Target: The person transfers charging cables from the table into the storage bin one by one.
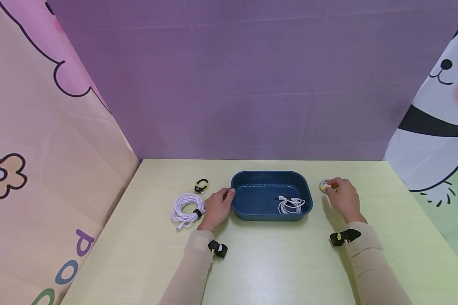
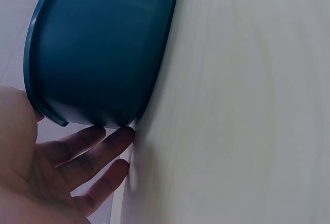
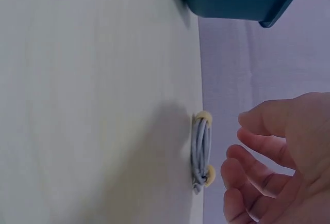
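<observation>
A dark blue rectangular plastic bin point(image 1: 257, 217) stands mid-table, a bundled white cable point(image 1: 291, 206) inside its right end. My left hand point(image 1: 217, 208) holds the bin's left end. In the left wrist view, that hand's fingertips point(image 2: 124, 136) touch the outer wall and the thumb is partly hidden at the rim. My right hand point(image 1: 343, 198) hovers beside a small coiled grey cable point(image 3: 200, 152) with yellowish ties. The right wrist view shows a gap between its loosely bent fingers and that cable, and nothing in the hand.
Left of the bin lies a larger coiled white cable point(image 1: 184, 207) with a black strap. Behind it is a small black-and-yellow coiled cable point(image 1: 201, 185). A purple cloth point(image 1: 252, 84) hangs along the table's back edge, with printed cloths at both sides.
</observation>
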Demonstrator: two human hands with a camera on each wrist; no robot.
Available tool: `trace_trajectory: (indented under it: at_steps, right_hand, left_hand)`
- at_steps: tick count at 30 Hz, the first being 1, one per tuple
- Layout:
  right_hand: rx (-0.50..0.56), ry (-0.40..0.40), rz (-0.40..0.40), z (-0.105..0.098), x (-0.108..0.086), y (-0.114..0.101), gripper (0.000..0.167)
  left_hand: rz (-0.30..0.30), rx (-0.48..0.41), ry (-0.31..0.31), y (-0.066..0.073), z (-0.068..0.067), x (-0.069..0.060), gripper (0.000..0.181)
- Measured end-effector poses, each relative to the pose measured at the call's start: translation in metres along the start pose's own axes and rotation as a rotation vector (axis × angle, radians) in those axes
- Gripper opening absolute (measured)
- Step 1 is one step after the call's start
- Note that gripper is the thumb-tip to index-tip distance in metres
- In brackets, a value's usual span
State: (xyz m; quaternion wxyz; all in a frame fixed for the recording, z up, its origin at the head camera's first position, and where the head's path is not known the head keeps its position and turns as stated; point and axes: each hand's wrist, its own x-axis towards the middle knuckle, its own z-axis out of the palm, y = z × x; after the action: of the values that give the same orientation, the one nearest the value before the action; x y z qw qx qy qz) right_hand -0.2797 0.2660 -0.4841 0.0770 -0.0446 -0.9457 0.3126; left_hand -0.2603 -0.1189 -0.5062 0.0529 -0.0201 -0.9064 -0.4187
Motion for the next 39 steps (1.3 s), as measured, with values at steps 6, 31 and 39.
trace_trajectory:
  at_steps: [6,31,39]
  right_hand:
    - [-0.027,-0.048,0.009,0.0011,0.0022,0.0035,0.036]
    - [-0.103,-0.158,0.004,0.0036,0.0018,0.0099,0.029]
    - [-0.093,-0.128,0.008,0.0054,-0.0017,0.0090,0.024]
  left_hand:
    - [0.006,0.001,-0.001,0.0038,-0.0016,0.0003,0.045]
    - [-0.008,0.001,-0.014,0.0003,-0.0012,0.0015,0.047]
    - [-0.002,0.006,-0.013,-0.0004,-0.0009,0.0018,0.047]
